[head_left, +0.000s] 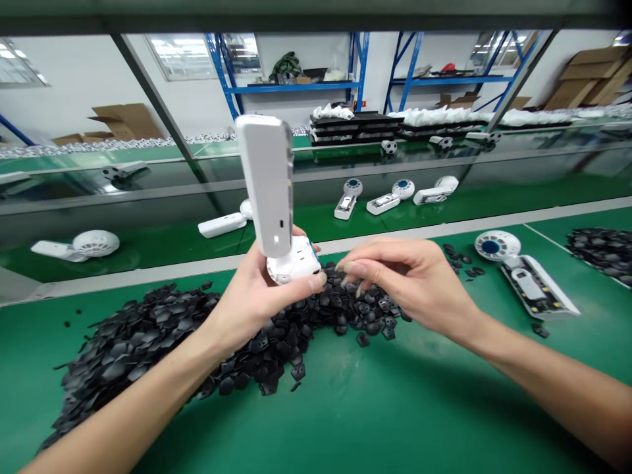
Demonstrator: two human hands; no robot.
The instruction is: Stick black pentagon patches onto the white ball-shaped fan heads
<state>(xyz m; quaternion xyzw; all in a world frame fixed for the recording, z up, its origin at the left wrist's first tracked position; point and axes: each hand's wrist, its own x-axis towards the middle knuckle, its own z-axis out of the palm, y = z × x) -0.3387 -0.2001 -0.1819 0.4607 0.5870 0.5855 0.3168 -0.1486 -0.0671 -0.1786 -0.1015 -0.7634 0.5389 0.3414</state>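
My left hand point(266, 280) is closed around the ball-shaped head of a white plastic device point(269, 184). Its long flat body points upward, and the head shows small slots. Just right of that head is my right hand point(405, 276), its fingers bent and the tips drawn together; whatever they may pinch is hidden. Under and behind both hands spreads a large pile of small black angular plastic pieces point(148, 336), some with little holes.
On the green bench at right lies a similar white device point(536, 286) with its inside exposed. Another heap of black pieces point(602, 253) sits at far right. Beyond the bench's pale edge, a green conveyor belt point(316, 224) carries several white devices. Blue shelving point(296, 87) stands behind.
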